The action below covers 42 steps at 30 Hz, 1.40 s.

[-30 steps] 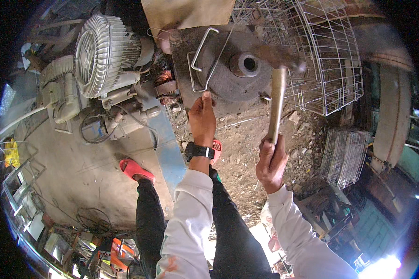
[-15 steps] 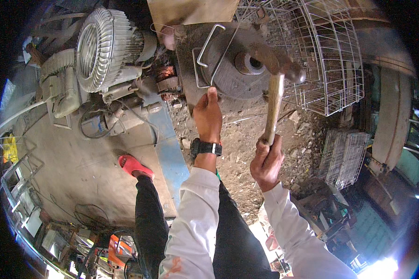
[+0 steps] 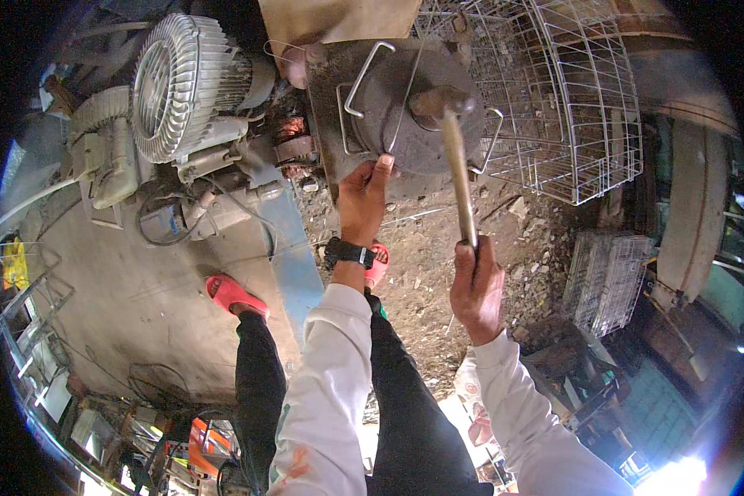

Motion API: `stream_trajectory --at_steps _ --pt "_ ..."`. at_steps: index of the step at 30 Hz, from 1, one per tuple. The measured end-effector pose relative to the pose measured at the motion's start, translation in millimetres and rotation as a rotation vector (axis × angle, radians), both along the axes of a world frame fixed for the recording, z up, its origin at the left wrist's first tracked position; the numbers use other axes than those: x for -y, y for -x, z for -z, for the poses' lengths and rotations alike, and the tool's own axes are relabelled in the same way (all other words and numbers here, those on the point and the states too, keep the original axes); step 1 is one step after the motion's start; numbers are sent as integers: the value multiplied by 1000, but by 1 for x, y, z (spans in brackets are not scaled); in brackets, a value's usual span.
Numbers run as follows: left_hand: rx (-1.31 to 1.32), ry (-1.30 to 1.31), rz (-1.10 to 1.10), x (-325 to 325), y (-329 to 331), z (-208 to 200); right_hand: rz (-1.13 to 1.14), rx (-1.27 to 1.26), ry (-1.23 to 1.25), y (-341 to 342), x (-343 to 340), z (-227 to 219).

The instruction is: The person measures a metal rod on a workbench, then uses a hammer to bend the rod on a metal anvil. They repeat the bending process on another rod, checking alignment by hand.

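Rubble and dirt cover the ground point(image 3: 438, 273) of a cluttered workshop yard, with a smoother concrete patch point(image 3: 116, 289) on the person's left. At the far edge of the rubble stands a dark metal machine part point(image 3: 405, 116) — a flat plate with a round housing on it and bent wire handles at its sides.

The left hand point(image 3: 364, 194) rests on the near edge of that round housing, fingers pressed together and curled over the rim, thumb alongside; a black watch point(image 3: 349, 252) sits on the wrist. The right hand point(image 3: 475, 285) is wrapped tightly around the lower end of a hammer point(image 3: 450, 145) (a long wooden handle, pale and worn), fingers closed in a fist around it. The hammer's metal head lies at the middle of the round housing — whether it touches cannot be told.

Just right of the part stands a wire cage point(image 3: 570, 107), and to its left a ribbed grey blower point(image 3: 178, 87) with cables. Red sandals point(image 3: 236, 296) show on the person's feet, one on the concrete.
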<state>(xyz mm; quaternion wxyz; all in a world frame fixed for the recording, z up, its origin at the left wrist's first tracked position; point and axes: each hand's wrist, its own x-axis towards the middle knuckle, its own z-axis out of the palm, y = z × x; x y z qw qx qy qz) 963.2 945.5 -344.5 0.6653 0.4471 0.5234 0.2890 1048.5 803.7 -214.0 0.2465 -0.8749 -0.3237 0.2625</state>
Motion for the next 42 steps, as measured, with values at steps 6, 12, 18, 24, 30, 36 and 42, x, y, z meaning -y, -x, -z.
stream_trajectory --at_steps 6,12,18,24,30,36,42 --pt "-38 -11 98 -3 4 -2 -94 19 87 2 20 34" --pt "85 -78 95 -5 11 7 -22 -25 -29 10 8 8" --pt "-36 -55 138 -3 8 5 7 4 86 11 25 28" --pt "-57 -94 137 -2 4 1 -40 -11 -20 12 1 9" --pt "-42 -51 138 -5 0 4 3 -31 -57 14 29 20" --pt "31 -20 110 -8 6 10 -71 -39 26 6 4 16" --pt "6 46 103 -5 -1 0 -104 93 -19 6 24 16"
